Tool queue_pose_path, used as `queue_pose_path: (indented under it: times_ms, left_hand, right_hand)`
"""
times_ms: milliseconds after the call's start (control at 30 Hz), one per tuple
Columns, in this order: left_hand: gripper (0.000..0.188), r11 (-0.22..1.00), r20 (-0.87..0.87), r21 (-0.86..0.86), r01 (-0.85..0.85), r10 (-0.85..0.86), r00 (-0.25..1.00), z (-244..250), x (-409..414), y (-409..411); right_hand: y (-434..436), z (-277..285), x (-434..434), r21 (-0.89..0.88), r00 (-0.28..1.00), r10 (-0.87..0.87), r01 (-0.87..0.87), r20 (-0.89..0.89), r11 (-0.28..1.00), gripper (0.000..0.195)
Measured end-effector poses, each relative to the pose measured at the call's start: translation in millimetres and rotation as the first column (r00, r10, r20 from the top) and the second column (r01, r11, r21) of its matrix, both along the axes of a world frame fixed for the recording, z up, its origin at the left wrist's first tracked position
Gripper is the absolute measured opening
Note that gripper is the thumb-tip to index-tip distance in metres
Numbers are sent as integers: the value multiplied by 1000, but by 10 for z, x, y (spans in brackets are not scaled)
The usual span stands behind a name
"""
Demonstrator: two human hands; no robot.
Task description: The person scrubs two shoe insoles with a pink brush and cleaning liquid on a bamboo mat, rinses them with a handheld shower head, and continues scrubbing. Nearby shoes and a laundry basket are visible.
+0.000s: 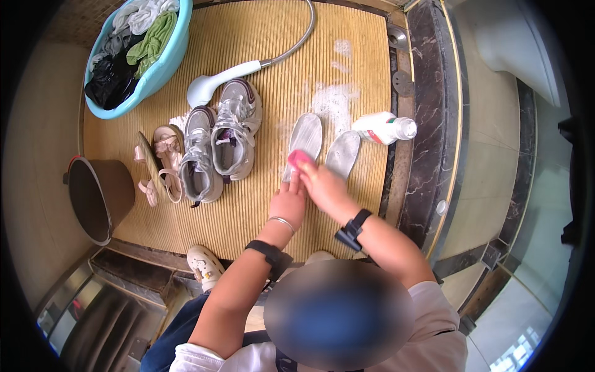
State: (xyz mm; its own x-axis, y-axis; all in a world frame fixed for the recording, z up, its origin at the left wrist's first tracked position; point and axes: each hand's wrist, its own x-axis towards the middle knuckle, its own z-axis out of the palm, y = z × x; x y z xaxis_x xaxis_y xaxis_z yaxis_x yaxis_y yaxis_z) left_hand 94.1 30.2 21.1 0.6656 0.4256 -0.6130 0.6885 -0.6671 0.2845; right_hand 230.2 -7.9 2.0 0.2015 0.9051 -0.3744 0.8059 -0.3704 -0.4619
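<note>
My right hand [327,189] grips a small pink scrubber [301,159], probably a brush or sponge, and presses it on a grey-white shoe insole [307,132]. The fingers of my left hand [288,204] reach out flat to the near end of that insole, mostly covering it. A second insole [344,151] lies just to the right, its lower end hidden behind my right hand. Past both insoles, white foam [333,102] wets the ribbed yellow floor [279,223]. A white plastic bottle [375,128] lies on its side at the right, cap outward.
Grey sneakers [237,125] and pink sandals [169,158] stand left of my hands. Behind them lies a white shower head [228,81] on a metal hose. A turquoise basin [160,76] holds clothes. A dark bucket [121,190] is at far left; a marble sill [430,93] bounds the right.
</note>
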Motion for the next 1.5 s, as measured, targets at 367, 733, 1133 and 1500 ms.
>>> queue_pose_path:
  times_ms: [367, 733, 1133, 1500]
  left_hand:
    - [38, 958, 269, 130, -255, 214, 939, 637, 317, 1271]
    - [42, 882, 41, 194, -430, 431, 902, 167, 572, 2806]
    - [30, 949, 250, 190, -253, 202, 947, 236, 691, 2808]
    - [41, 981, 478, -42, -187, 184, 859, 816, 736, 1829]
  right_hand:
    - [315, 124, 71, 295, 881, -289, 408, -375, 864, 56]
    - [835, 371, -181, 342, 859, -208, 393, -469, 853, 60]
    - [473, 425, -105, 180, 724, -390, 573, -569, 800, 60]
    - [-409, 262, 38, 104, 661, -540, 677, -521, 729, 59]
